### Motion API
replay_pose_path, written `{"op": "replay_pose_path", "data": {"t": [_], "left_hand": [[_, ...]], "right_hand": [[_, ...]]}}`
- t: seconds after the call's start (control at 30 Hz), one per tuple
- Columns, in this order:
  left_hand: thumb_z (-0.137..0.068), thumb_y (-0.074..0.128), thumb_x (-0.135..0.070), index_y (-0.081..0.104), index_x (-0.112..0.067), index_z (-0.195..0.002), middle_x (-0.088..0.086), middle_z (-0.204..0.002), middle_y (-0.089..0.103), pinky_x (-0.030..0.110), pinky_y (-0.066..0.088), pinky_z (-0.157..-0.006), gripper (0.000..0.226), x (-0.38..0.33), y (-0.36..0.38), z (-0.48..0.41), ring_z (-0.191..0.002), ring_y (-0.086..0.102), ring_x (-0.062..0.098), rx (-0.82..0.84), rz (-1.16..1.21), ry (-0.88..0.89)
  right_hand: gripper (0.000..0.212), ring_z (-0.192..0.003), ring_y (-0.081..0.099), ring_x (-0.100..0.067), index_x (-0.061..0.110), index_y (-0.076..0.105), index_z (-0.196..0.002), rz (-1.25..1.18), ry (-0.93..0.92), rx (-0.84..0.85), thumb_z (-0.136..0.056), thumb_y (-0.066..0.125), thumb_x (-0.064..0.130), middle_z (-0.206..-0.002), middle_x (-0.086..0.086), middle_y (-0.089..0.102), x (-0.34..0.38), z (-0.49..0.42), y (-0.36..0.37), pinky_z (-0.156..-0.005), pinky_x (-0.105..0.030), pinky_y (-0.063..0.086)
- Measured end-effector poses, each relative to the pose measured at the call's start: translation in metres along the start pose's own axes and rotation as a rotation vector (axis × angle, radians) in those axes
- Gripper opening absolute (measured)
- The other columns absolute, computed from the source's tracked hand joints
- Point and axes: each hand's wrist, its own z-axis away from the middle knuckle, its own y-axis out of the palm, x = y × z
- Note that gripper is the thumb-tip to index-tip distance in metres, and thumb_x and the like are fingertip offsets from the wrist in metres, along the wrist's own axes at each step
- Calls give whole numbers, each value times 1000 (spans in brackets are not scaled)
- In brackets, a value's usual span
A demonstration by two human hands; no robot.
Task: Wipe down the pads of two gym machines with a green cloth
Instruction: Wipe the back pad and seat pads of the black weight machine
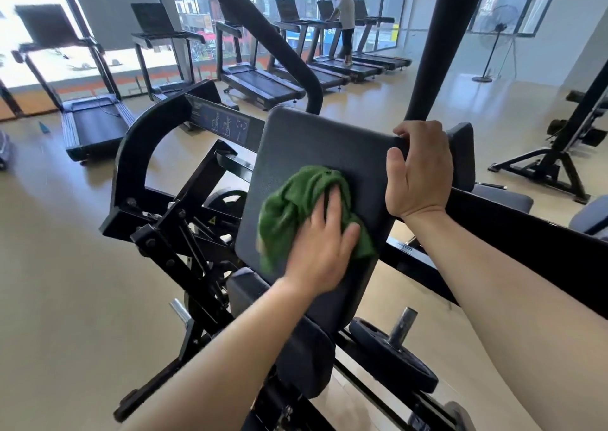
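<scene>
A dark grey back pad (306,144) of a black plate-loaded machine stands tilted in the middle of the view. A crumpled green cloth (292,200) lies pressed flat against the pad's middle under my left hand (324,246), whose fingers are spread over it. My right hand (418,174) grips the pad's upper right edge, thumb on the front face. Below the back pad sits the machine's dark seat pad (302,355), partly hidden by my left forearm.
A thick black frame tube (437,36) rises just behind my right hand. A weight plate on a peg (394,351) sits low right. Treadmills (260,82) line the windows, with a person (343,19) on one. Another machine (559,154) and a standing fan (493,36) are at right.
</scene>
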Motion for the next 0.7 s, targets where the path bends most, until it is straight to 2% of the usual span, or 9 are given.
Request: {"op": "replay_pose_path", "data": {"t": [0.1, 0.2, 0.27, 0.33, 0.4, 0.5, 0.53, 0.6, 0.7], "left_hand": [[-99, 14, -54, 18, -5, -157, 18, -168, -1, 46, 13, -124, 76, 50, -19, -50, -153, 8, 35, -43, 15, -250], [-106, 20, -48, 7, -7, -159, 20, -167, -3, 49, 12, -124, 69, 67, -30, -68, -153, 7, 37, -143, 54, -450], [-108, 21, -42, 4, -4, -159, 27, -165, -4, 46, 4, -125, 67, 57, -21, -59, -154, 0, 39, -184, 76, -458], [-105, -1, -47, 13, 0, -158, 32, -163, -3, 48, -1, -124, 72, 50, 3, -32, -152, -5, 45, -121, 28, -409], [-95, -22, -50, 26, 3, -153, 36, -161, 6, 53, 2, -123, 92, 33, 26, 8, -149, 2, 52, -49, -95, -310], [-98, -7, -57, 26, 1, -153, 31, -156, 23, 53, 29, -117, 86, -2, 37, 62, -138, 31, 48, 63, -61, -223], [-95, -3, -63, 16, -3, -156, 26, -159, 19, 52, 32, -115, 87, -10, 33, 67, -140, 30, 44, 62, -9, -221], [-96, 4, -65, 4, -12, -159, 16, -167, -3, 52, 28, -118, 82, 2, 24, 54, -152, 11, 38, 79, 59, -310], [-107, 21, -21, 30, -8, -148, 25, -165, -6, 60, 32, -113, 43, 46, 7, 4, -150, 2, 48, -114, 201, -538]], "right_hand": [[41, -97, 53, -35, 4, 58, -112, 9, 7, 6, -90, 41, 34, -107, -16, 58, -1, -1, 0, -85, -45, 43], [41, -96, 53, -37, 4, 58, -111, 9, 11, 12, -90, 41, 34, -107, -17, 58, -1, -1, 0, -85, -47, 44], [40, -96, 53, -36, 4, 58, -111, 17, 7, 17, -89, 41, 34, -107, -17, 58, -1, -1, 0, -85, -46, 44], [40, -97, 53, -36, 5, 58, -110, 27, 8, 22, -90, 41, 34, -107, -16, 58, -2, -2, 1, -85, -46, 44], [40, -97, 53, -37, 5, 58, -110, 26, 3, 18, -90, 40, 34, -106, -16, 58, -3, -1, 1, -85, -47, 44], [39, -97, 53, -37, 5, 58, -110, 32, 9, 14, -90, 41, 34, -106, -16, 58, -2, -2, 1, -85, -48, 44], [39, -97, 53, -37, 5, 58, -109, 36, 14, 14, -90, 41, 34, -106, -17, 58, -1, -2, 1, -85, -48, 44], [38, -97, 53, -36, 5, 58, -109, 39, 22, 12, -90, 41, 34, -106, -17, 58, -1, -1, 1, -85, -48, 44], [38, -98, 53, -36, 5, 58, -109, 39, 25, 5, -90, 41, 34, -107, -17, 57, -2, 0, 1, -86, -46, 44]]}}
